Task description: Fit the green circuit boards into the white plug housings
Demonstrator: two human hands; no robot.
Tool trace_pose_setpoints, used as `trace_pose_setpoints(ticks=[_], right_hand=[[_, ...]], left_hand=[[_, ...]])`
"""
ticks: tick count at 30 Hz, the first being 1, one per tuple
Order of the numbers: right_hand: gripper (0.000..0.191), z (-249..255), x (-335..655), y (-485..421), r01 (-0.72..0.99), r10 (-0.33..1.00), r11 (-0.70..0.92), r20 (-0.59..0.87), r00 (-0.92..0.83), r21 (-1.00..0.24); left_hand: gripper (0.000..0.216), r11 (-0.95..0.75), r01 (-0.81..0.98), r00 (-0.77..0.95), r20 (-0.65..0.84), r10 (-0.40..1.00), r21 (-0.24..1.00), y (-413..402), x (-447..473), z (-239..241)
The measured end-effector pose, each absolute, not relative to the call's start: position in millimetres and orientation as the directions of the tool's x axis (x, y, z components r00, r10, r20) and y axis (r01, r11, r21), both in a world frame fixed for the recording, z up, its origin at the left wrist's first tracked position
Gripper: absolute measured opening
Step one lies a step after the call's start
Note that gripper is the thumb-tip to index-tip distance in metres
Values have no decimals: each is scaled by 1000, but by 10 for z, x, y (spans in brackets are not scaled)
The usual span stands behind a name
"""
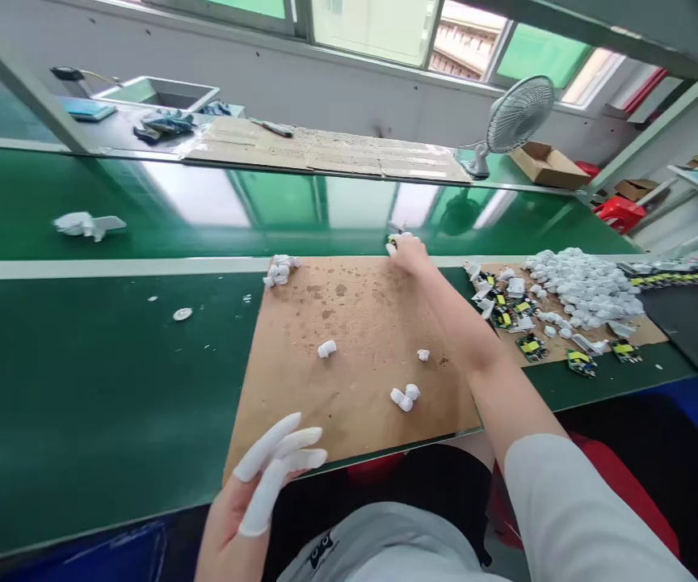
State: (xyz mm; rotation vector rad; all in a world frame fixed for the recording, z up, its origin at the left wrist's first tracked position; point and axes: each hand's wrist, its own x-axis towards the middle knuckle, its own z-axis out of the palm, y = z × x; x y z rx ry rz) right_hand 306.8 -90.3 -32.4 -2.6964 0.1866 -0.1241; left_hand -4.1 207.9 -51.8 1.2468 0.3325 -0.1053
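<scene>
Right hand [408, 250] first: fingertips curl down over a small yellow-and-black part [393, 240] at the far edge of the cardboard sheet [355, 356], just where the sheet meets the pale strip [112, 267] along the bench. Fingers look pinched together on it, but the part is mostly hidden under them, so its long axis and heading can't be read. Forearm runs diagonally from the near right corner of the sheet up to that far edge, sleeve pale.

Left hand [264, 481] hangs off the near edge of the sheet, at its near left corner. Fingers straight, slightly fanned, holding nothing; white finger cots [276, 453] on them, tips pointing toward the sheet's right side.

On the sheet: one small white plastic piece [326, 348] near centre, long axis roughly left-right, slightly tilted. A pair of white pieces [405, 396] sits nearer, right of centre, touching each other. A tiny white bit [423, 354] lies between the pair and the forearm. A small cluster of white pieces [280, 269] sits at the far left corner.

Right of the sheet, on a second cardboard: green circuit boards [531, 346] with yellow parts, scattered at mixed angles, and beyond them a heap of white pieces [579, 287]. Far beyond the sheet, a desk fan [515, 117] faces the bench.
</scene>
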Motion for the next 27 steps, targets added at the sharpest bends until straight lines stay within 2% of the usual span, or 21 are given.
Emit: trace_pose_setpoints(ticks=[2, 4, 6, 10, 12, 15, 18, 20, 22, 24, 27], right_hand=[[42, -331, 2870, -926, -48, -69, -955, 62, 996, -292], [48, -294, 2587, -1042, 17, 6, -985, 62, 998, -171], [50, -221, 2244, -1280, 26, 23, -997, 37, 999, -76], [46, -68, 1562, -1962, -81, -82, -996, -26, 996, 48], [36, -66, 1340, -2237, -136, -140, -987, -47, 989, 87], [27, -186, 1216, -2418, -225, -230, -968, -38, 972, 109], [19, -305, 1257, -2415, -291, -291, -956, -19, 956, 38], [12, -298, 1291, -2422, -311, -311, -948, -17, 950, -64], [13, -214, 1276, -2478, -314, -317, -927, -18, 948, -204], [25, -81, 1203, -2558, -299, -317, -880, -12, 948, -369], [52, 138, 1028, -2586, -244, -312, -766, 12, 950, -594]], left_hand=[[39, 325, 255, 946, -304, 111, 911, 2119, -28, -564], [37, 336, 306, 937, -344, 57, 891, 2103, 22, -645], [37, 301, 349, 932, -362, -13, 888, 2020, 69, -709], [35, 176, 297, 954, -284, -100, 938, 1750, 64, -654], [35, 169, 272, 959, -251, -135, 947, 1629, 37, -568], [42, 174, 333, 934, -299, -195, 927, 1514, 9, -478], [51, 187, 385, 911, -339, -236, 904, 1479, -23, -458], [49, 205, 381, 915, -335, -227, 902, 1489, -53, -456], [42, 238, 361, 927, -320, -196, 902, 1516, -81, -450], [36, 266, 344, 936, -307, -169, 901, 1547, -97, -442], [38, 274, 374, 926, -338, -168, 886, 1567, -101, -446]])
